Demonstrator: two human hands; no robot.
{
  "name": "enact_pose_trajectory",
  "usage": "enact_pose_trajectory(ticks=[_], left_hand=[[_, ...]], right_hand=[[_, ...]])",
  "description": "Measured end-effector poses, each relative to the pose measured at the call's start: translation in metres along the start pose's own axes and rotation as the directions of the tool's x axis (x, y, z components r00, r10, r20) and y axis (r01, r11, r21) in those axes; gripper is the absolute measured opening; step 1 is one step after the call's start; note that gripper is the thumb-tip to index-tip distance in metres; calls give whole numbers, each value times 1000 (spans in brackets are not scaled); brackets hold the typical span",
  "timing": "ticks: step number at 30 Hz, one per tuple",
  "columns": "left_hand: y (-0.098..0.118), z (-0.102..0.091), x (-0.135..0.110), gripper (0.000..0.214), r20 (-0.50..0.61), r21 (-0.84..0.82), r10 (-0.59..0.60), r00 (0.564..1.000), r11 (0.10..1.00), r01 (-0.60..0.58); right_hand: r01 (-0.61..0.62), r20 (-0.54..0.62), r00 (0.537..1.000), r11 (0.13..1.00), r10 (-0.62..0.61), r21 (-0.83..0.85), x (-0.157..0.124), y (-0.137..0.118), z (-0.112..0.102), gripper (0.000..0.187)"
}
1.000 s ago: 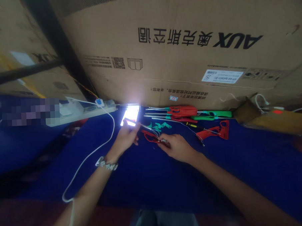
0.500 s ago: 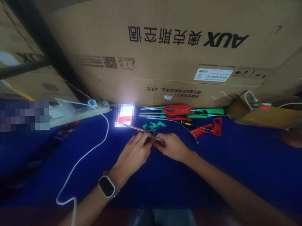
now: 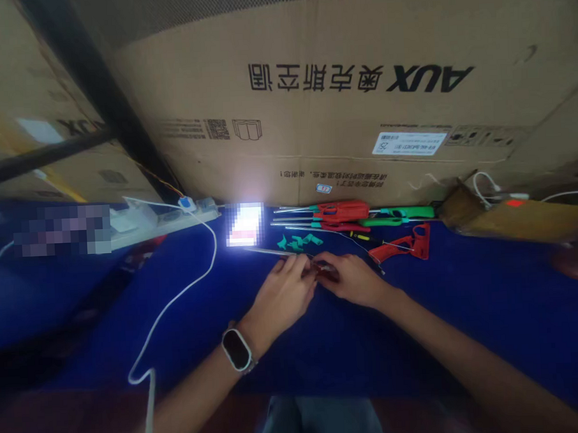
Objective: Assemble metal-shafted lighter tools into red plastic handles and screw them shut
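My left hand [image 3: 283, 293], with a smartwatch [image 3: 236, 349] on the wrist, and my right hand [image 3: 353, 279] meet fingertip to fingertip on the blue cloth [image 3: 446, 299]. Both pinch a small red part with a thin metal tube [image 3: 266, 251] sticking out to the left. Most of the part is hidden by my fingers. Small green plastic pieces [image 3: 300, 241] lie just beyond my hands. A red plastic handle shell [image 3: 405, 244] lies to the right of them.
Several long lighters with red and green handles [image 3: 351, 212] lie against a big cardboard box [image 3: 341, 93]. A glowing phone [image 3: 245, 223] sits left of them. A power strip [image 3: 174, 215] with a white cable [image 3: 173, 304] lies at the left. A brown box [image 3: 509, 223] is at right.
My left hand came back from near the phone and turned palm down, joining my right hand on the red part. The camera view shifted a little.
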State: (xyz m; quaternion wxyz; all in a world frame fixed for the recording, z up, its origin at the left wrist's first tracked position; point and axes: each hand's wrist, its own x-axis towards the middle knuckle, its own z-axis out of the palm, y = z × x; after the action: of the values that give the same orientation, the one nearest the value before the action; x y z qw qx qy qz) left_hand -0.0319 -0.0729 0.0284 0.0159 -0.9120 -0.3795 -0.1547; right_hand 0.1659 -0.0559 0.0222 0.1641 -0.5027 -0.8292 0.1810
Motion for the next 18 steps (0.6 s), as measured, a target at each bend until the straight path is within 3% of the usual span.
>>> enact_pose_trajectory(ticks=[5,10,13,18], left_hand=[[14,5,16,26,6,-25,71,997,997,-71],[-7,11,34,23,-7,-132,174,985,976,-173],[-22,13,46,19,10,-275,243,970,933,-231],[-30,19,52,18,-23,-305,280,960,912,-273]], right_hand=[[18,16,1000,1000,-18,11,-13,25,-17,28],[-7,-63,998,996,13,93,-15,35,-13,43],[3,-83,997,989,9,147,-15,36,-9,35],[37,-118,993,984,-16,175,-20,36,-10,23]])
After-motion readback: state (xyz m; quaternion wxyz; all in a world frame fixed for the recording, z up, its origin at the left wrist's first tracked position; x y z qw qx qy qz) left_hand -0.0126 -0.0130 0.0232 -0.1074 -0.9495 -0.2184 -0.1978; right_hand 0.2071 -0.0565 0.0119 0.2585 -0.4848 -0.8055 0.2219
